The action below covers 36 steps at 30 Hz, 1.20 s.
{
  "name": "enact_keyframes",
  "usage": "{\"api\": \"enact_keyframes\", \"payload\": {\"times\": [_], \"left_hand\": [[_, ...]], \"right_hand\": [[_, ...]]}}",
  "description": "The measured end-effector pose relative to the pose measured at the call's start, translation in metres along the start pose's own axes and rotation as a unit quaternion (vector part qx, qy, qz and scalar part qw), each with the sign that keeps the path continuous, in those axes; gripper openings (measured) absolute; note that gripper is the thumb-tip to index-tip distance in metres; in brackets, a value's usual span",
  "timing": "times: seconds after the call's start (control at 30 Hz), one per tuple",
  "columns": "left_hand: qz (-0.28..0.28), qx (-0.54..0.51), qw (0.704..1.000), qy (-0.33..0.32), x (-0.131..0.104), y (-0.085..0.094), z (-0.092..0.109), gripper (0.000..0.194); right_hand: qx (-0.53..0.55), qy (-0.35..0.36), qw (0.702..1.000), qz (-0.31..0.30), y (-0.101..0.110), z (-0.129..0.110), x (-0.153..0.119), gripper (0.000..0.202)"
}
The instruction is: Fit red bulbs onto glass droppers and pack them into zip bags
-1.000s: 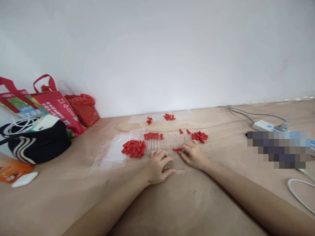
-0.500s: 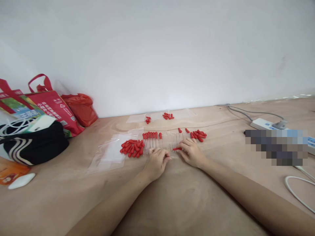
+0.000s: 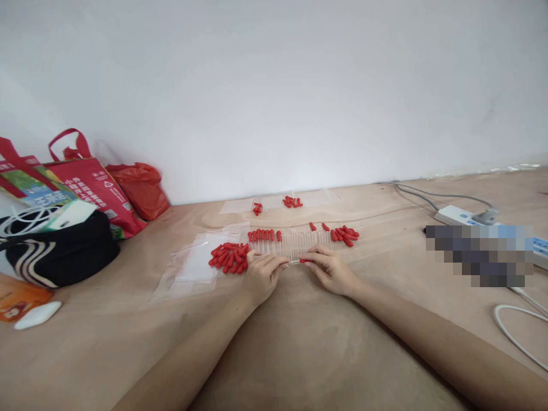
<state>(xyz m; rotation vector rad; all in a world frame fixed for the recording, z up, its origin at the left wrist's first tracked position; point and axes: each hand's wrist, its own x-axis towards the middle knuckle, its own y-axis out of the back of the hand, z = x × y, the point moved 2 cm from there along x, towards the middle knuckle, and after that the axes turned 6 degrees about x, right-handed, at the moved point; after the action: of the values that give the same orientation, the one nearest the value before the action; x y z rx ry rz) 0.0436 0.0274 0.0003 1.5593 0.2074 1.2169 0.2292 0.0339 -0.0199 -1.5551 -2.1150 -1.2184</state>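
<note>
I have my right hand (image 3: pixel 331 272) pinching a red bulb (image 3: pixel 303 261), my left hand (image 3: pixel 261 278) pinching a thin clear tube (image 3: pixel 294 262) between them. Beyond, the tube row (image 3: pixel 295 242) lies at twelve o'clock, the bulb pile (image 3: pixel 229 257) at ten.

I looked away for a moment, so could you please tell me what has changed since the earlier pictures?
The left hand has moved slightly forward and closed on a clear tube, its end at the red bulb that the right hand kept holding. The bulb piles and plastic bags stayed put.
</note>
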Motion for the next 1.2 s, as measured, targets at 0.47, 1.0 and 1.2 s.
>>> {"api": "enact_keyframes", "payload": {"times": [0.47,1.0,1.2], "left_hand": [[0.042,-0.006,0.998,-0.050,-0.001,0.000,0.006,0.018],[0.017,0.090,0.991,-0.093,-0.005,-0.003,0.013,0.021],[0.033,0.074,0.992,-0.093,-0.006,-0.003,0.018,0.020]], "right_hand": [[0.000,0.019,1.000,-0.001,-0.002,-0.004,-0.001,0.016],[-0.135,0.071,0.987,-0.056,-0.001,0.001,-0.005,0.017],[-0.145,0.071,0.983,-0.082,-0.001,-0.006,-0.003,0.014]]}}
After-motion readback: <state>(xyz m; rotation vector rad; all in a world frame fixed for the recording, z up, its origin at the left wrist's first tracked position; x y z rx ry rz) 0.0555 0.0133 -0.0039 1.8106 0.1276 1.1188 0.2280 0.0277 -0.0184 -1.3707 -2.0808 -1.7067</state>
